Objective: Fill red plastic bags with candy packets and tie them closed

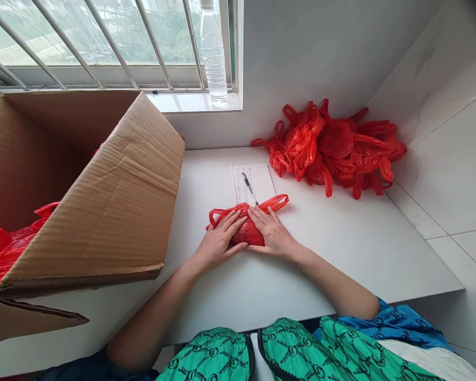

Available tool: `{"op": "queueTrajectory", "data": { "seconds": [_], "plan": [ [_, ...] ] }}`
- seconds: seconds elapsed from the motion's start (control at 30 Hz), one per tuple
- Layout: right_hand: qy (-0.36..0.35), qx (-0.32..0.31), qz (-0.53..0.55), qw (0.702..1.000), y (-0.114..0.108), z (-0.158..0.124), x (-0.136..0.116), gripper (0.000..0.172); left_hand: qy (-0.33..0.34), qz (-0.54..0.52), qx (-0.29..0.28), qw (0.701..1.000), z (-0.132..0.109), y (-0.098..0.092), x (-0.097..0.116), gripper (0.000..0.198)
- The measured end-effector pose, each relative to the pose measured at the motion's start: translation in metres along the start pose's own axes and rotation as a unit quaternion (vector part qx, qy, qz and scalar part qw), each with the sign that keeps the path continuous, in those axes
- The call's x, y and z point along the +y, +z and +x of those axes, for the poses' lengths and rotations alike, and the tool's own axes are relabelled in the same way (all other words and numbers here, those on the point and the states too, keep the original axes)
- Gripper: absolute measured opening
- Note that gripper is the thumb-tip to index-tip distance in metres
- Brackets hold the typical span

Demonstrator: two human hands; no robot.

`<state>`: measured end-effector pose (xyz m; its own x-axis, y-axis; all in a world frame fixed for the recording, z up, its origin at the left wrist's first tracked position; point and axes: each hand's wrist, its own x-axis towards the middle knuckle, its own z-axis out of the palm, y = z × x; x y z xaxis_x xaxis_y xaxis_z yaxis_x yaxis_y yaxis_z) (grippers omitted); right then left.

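Observation:
A small red plastic bag [247, 232], bundled up with its handles spread to both sides, lies on the white table [341, 248]. My left hand [219, 241] rests flat on its left half, fingers stretched out. My right hand [273, 233] lies flat on its right half, fingers also extended. Both hands press on the bag from above. Just behind the bag sits a sheet of paper [257, 180] with a pen [249, 187] on it.
A pile of red plastic bags [333, 148] lies at the back right corner against the wall. A large open cardboard box [83, 190] holding red bags [8, 248] stands at the left. A plastic water bottle [214, 53] stands on the windowsill.

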<state>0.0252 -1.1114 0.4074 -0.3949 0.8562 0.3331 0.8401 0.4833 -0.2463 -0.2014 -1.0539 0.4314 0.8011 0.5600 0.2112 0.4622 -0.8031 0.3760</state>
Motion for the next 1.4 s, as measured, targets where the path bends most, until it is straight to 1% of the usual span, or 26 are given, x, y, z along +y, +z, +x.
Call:
{"op": "queueTrajectory", "data": {
  "seconds": [0.37,0.67,0.77,0.83,0.9,0.93,1.0,1.07,1.1,1.13,1.17,1.2,1.23,1.3,1.37,1.4],
  "plan": [
    [0.006,-0.006,0.000,1.000,0.000,0.000,-0.001,0.096,-0.003,-0.008,-0.002,1.000,0.000,0.004,-0.003,0.069],
    [0.008,-0.008,0.003,1.000,0.000,0.000,-0.002,0.095,-0.010,-0.005,-0.006,1.000,0.000,0.003,-0.001,0.068],
    [0.011,-0.011,0.009,1.000,0.000,0.001,-0.002,0.095,-0.011,-0.007,-0.001,1.000,0.000,0.002,0.000,0.067],
    [0.011,-0.010,0.015,1.000,-0.001,0.001,-0.001,0.095,-0.005,-0.013,0.013,1.000,-0.001,0.000,0.000,0.066],
    [0.005,-0.004,0.030,1.000,-0.004,0.001,0.000,0.093,0.004,-0.026,0.052,0.998,-0.004,-0.003,0.000,0.061],
    [-0.002,0.000,0.043,0.999,-0.007,0.001,0.001,0.091,0.001,-0.035,0.087,0.996,-0.005,-0.006,0.000,0.056],
    [-0.020,0.005,0.081,0.996,-0.016,0.001,0.002,0.084,-0.029,-0.051,0.183,0.981,-0.008,-0.012,-0.002,0.045],
    [-0.031,0.017,0.122,0.992,-0.026,0.000,0.002,0.071,-0.079,-0.041,0.277,0.957,-0.009,-0.017,-0.004,0.037],
    [-0.028,0.030,0.136,0.990,-0.031,0.000,0.001,0.062,-0.101,-0.021,0.305,0.947,-0.009,-0.019,-0.005,0.035],
    [-0.016,0.047,0.143,0.989,-0.035,-0.001,0.000,0.051,-0.118,0.005,0.316,0.941,-0.009,-0.020,-0.007,0.035],
    [0.001,0.061,0.141,0.988,-0.039,-0.001,-0.001,0.041,-0.130,0.030,0.310,0.941,-0.008,-0.020,-0.009,0.036],
    [0.021,0.068,0.135,0.988,-0.041,-0.001,-0.003,0.034,-0.138,0.049,0.287,0.947,-0.007,-0.020,-0.010,0.037],
    [0.041,0.065,0.129,0.989,-0.042,-0.001,-0.004,0.032,-0.143,0.056,0.250,0.956,-0.006,-0.019,-0.011,0.038],
    [0.068,0.040,0.127,0.989,-0.042,-0.002,-0.007,0.034,-0.149,0.040,0.159,0.975,-0.005,-0.016,-0.010,0.040],
    [0.080,0.014,0.134,0.988,-0.041,-0.002,-0.009,0.034,-0.148,0.008,0.072,0.986,-0.005,-0.016,-0.005,0.037],
    [0.083,0.009,0.139,0.987,-0.041,-0.002,-0.009,0.034,-0.148,-0.021,0.039,0.988,-0.006,-0.016,-0.001,0.036]
  ]
}}
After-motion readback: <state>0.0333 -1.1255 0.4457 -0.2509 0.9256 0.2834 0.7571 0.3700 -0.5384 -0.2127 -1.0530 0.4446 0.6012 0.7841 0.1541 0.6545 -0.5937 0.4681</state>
